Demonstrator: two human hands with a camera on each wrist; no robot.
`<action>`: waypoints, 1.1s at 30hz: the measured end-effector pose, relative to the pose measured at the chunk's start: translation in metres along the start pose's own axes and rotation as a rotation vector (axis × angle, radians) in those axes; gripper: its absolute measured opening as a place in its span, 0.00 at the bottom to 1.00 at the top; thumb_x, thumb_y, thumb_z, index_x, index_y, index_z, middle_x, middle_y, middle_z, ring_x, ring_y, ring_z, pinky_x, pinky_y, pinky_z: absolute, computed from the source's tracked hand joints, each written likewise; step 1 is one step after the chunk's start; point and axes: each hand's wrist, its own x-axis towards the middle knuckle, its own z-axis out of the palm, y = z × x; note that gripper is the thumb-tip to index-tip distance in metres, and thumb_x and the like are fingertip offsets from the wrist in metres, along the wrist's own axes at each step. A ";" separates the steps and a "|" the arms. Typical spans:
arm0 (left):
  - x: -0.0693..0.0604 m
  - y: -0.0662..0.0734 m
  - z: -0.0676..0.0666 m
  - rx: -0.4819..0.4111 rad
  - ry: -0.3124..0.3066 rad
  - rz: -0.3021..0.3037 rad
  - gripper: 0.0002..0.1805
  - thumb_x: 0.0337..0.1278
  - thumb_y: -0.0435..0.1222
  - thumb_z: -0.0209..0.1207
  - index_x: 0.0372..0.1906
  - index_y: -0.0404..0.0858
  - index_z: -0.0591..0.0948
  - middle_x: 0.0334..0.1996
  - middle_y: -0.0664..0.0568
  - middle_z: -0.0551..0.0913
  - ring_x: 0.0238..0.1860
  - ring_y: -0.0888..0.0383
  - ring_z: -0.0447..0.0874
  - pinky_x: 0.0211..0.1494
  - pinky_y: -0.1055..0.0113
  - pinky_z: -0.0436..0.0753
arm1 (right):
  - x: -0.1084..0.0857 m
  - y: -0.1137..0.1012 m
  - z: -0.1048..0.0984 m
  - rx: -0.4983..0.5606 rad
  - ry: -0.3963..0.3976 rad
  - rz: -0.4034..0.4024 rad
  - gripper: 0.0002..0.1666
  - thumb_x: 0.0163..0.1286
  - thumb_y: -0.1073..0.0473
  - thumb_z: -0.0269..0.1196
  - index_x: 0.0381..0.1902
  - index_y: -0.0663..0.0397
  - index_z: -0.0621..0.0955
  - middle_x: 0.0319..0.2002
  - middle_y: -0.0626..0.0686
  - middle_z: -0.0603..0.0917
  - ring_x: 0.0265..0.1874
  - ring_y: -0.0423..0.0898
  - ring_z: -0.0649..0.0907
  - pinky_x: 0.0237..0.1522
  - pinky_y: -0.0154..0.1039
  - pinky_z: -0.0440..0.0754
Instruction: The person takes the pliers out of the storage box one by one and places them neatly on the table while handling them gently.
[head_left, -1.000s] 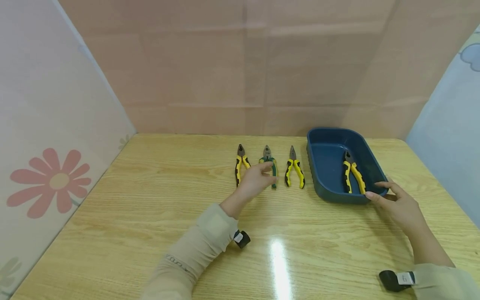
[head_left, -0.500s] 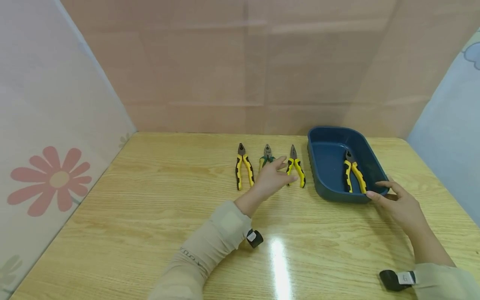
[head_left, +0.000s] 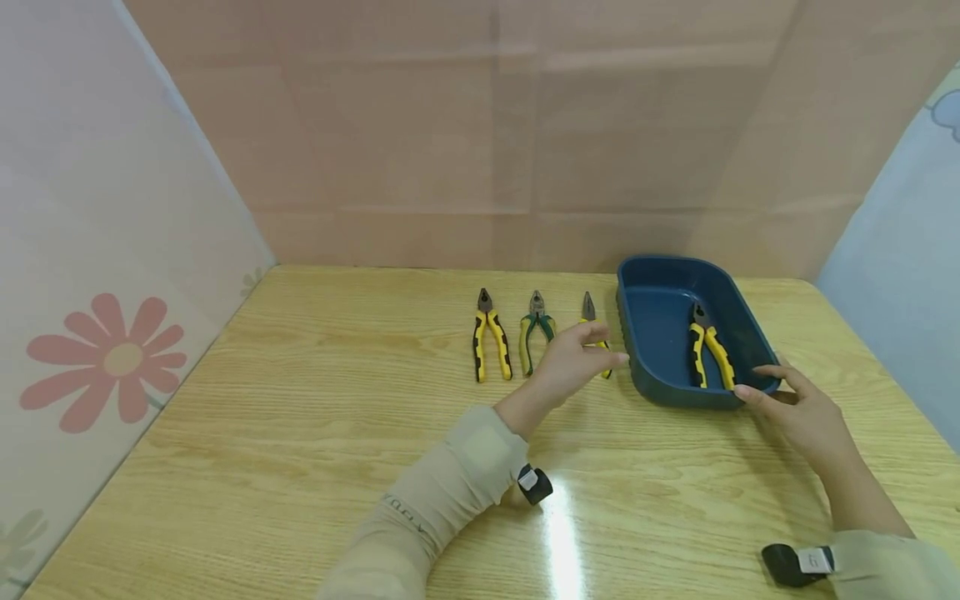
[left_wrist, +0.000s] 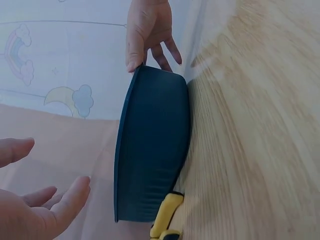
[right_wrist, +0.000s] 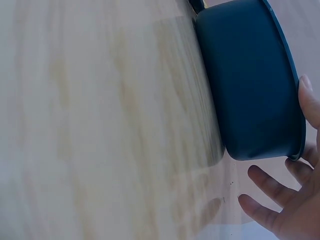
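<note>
My left hand (head_left: 573,362) hovers over the long-nose pliers (head_left: 588,305) with yellow-and-black handles, partly covering them. Its fingers are apart and hold nothing, as the left wrist view also shows. To its left lie green-and-yellow combination pliers (head_left: 537,305) and larger yellow-and-black pliers (head_left: 483,300), both with handles spread. My right hand (head_left: 806,421) holds the near right corner of a dark blue plastic bin (head_left: 652,379), thumb on the front rim and index finger over the side. Another pair of yellow-and-black pliers (head_left: 697,317) lies inside the bin.
The wood-grain table (head_left: 300,400) ends at a pinkish-brown backdrop (head_left: 412,167). A panel with a printed flower (head_left: 120,360) stands along the left, and a pale blue panel (head_left: 915,250) along the right. Each sleeve cuff carries a black wrist camera (head_left: 535,483).
My left hand has moved right, from over the green-handled pliers to over the long-nose pliers. The right hand stays on the bin corner, and none of the pliers has shifted.
</note>
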 end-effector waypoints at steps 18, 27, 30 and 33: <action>0.013 0.017 0.029 -0.096 -0.076 0.049 0.24 0.47 0.40 0.61 0.53 0.49 0.71 0.45 0.65 0.74 0.43 0.68 0.73 0.41 0.73 0.74 | -0.002 -0.005 -0.001 0.026 -0.017 0.003 0.42 0.61 0.42 0.52 0.63 0.63 0.54 0.57 0.76 0.55 0.49 0.73 0.61 0.37 0.63 0.63; 0.013 0.024 0.047 -0.078 -0.081 0.013 0.22 0.47 0.40 0.61 0.52 0.50 0.72 0.44 0.67 0.73 0.43 0.68 0.73 0.40 0.71 0.75 | -0.003 -0.004 0.000 0.047 -0.018 0.014 0.42 0.61 0.42 0.52 0.63 0.63 0.53 0.55 0.77 0.58 0.49 0.72 0.62 0.36 0.62 0.64; 0.015 0.022 0.052 -0.052 -0.073 0.023 0.23 0.47 0.39 0.61 0.52 0.49 0.72 0.45 0.67 0.73 0.44 0.69 0.72 0.39 0.73 0.74 | -0.003 -0.004 0.000 0.049 -0.016 0.012 0.42 0.61 0.43 0.52 0.62 0.64 0.54 0.55 0.77 0.57 0.48 0.72 0.61 0.36 0.62 0.64; 0.016 0.020 0.057 -0.001 -0.062 0.037 0.24 0.45 0.39 0.62 0.52 0.48 0.72 0.45 0.67 0.73 0.44 0.70 0.72 0.37 0.74 0.74 | -0.003 -0.005 0.000 0.044 -0.017 0.010 0.42 0.61 0.42 0.52 0.62 0.64 0.54 0.56 0.77 0.56 0.48 0.72 0.61 0.36 0.62 0.65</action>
